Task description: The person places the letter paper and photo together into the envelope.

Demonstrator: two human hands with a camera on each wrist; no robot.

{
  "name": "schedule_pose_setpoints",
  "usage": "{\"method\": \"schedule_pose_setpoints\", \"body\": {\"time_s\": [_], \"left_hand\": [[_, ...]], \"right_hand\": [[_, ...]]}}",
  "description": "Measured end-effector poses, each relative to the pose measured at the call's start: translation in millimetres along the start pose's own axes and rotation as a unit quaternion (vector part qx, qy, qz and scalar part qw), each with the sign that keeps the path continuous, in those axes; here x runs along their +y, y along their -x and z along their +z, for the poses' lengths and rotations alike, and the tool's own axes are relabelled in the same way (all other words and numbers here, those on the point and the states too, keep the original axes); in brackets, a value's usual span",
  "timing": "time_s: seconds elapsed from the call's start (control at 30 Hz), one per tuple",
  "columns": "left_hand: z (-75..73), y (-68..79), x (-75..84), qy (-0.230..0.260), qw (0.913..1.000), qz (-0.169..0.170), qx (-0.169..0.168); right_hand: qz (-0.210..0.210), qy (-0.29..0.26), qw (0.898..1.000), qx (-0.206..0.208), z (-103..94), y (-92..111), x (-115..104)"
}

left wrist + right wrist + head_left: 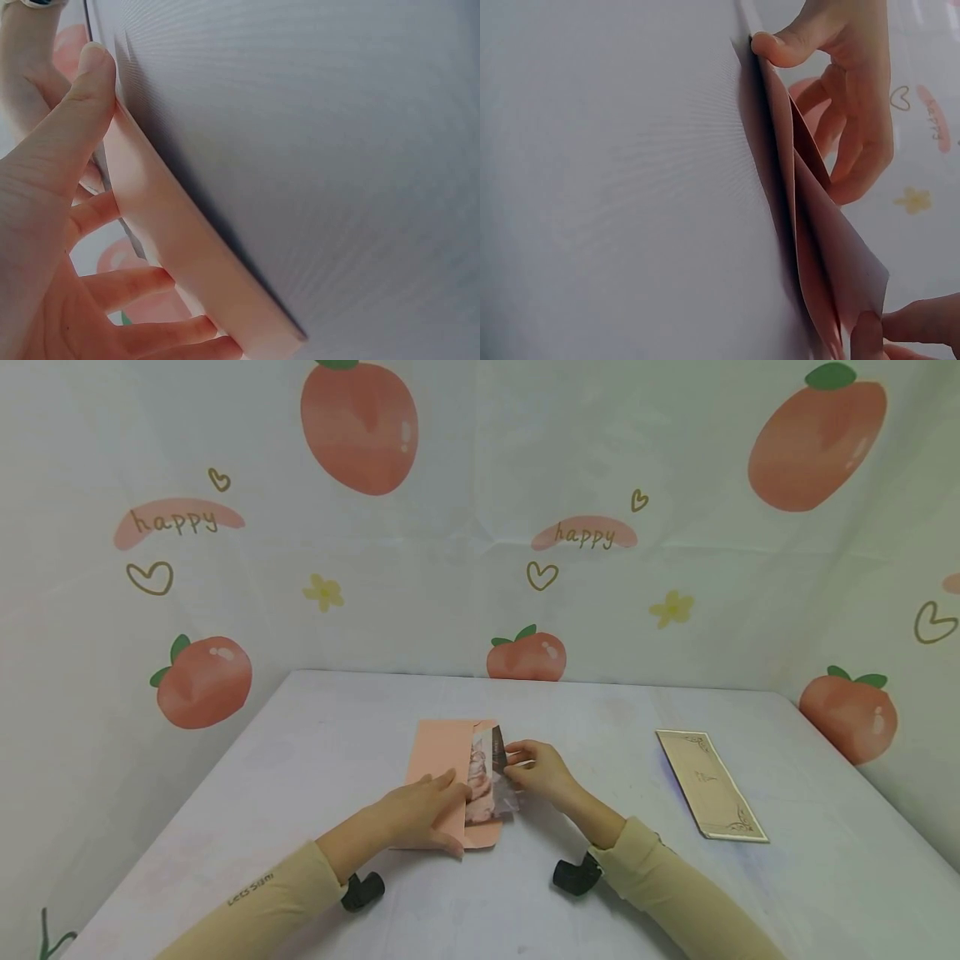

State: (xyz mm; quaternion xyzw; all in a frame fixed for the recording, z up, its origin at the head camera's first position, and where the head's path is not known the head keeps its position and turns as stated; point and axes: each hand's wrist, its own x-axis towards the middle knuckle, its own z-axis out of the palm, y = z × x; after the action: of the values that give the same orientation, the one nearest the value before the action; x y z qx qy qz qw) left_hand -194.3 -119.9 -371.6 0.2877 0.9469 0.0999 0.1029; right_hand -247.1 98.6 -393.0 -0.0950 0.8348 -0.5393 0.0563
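A pink envelope (441, 743) lies on the table, its mouth to the right. My left hand (423, 810) rests over it, fingers spread across the top and the thumb along the near edge. In the left wrist view, the left hand's fingertips press the envelope (191, 262). A picture card (480, 777) with a pinkish print sticks partly out of the mouth, with dark and see-through material at its right side. My right hand (543, 770) pinches there with thumb and fingers. The right wrist view shows the right hand (919, 326) at a pointed corner below the gaping envelope (776, 150).
A long tan card (711, 785) with dark corner ornaments lies to the right on the white table (337, 718). Black wrist cameras hang under both forearms, one at the left (363, 892). A white curtain (450, 593) with peach prints stands behind the table.
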Motion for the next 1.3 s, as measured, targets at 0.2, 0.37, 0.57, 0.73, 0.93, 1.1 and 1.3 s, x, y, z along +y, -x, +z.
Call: {"method": "schedule_pose_setpoints", "body": {"time_s": [0.2, 0.37, 0.57, 0.73, 0.93, 1.1, 1.3], "left_hand": [[0.1, 0.2, -0.1, 0.010, 0.9999, -0.006, 0.000], [-0.4, 0.6, 1.1, 0.005, 1.0000, -0.008, -0.001], [0.2, 0.0, 0.9, -0.002, 1.0000, -0.009, -0.002], [-0.2, 0.3, 1.3, -0.003, 1.0000, -0.008, -0.002], [-1.9, 1.7, 2.5, -0.003, 1.0000, -0.004, -0.003], [-1.9, 1.6, 2.6, -0.004, 1.0000, -0.006, -0.003], [-0.5, 0.8, 1.3, -0.010, 0.9999, -0.008, -0.006]], "right_hand": [[-0.003, 0.003, 1.000, -0.008, 2.3, -1, 1], [-0.009, 0.003, 1.000, -0.013, 3.7, 1, -3], [-0.014, 0.010, 1.000, -0.017, 5.3, 1, -5], [-0.021, 0.015, 1.000, -0.018, 6.8, 1, -5], [-0.029, 0.025, 0.999, -0.031, 7.3, 0, -3], [-0.042, 0.035, 0.998, -0.040, 8.2, -2, -2], [-0.049, 0.028, 0.997, -0.043, 12.0, -3, -2]]}}
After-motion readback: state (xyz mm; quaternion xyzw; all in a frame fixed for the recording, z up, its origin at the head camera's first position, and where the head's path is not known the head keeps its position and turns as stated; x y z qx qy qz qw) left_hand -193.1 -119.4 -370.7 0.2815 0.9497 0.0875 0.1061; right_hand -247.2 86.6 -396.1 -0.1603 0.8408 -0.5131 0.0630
